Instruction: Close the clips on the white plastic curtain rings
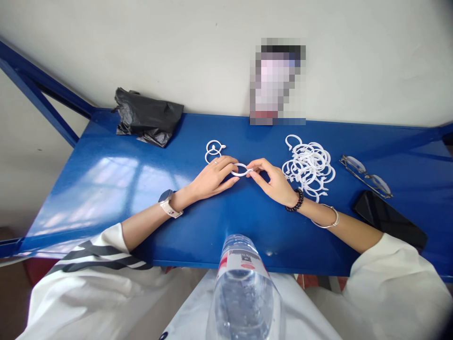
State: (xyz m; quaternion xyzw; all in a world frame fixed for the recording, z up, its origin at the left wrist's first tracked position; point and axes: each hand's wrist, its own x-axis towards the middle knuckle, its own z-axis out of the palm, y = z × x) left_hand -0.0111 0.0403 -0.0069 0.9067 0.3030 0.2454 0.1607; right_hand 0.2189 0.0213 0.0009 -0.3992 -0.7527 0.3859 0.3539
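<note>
Over the middle of the blue table, a white plastic ring (241, 174) is held between my two hands. Its left side is in the fingers of my left hand (213, 177), which wears a watch. The thumb and fingertips of my right hand (268, 177) pinch the ring's right end, where a small joint partly shows. Beyond my left fingers lie a few similar rings (213, 146), partly covered by that hand. A tangled pile of white rings with small end knobs (309, 165) rests just right of my right hand.
A crumpled black plastic bag (148, 115) lies at the back left of the blue table (170, 226). Glasses (366, 175) and a dark phone (389, 219) are on the right. A water bottle (244, 293) stands close in front of me. A blurred-out object (276, 85) leans on the wall.
</note>
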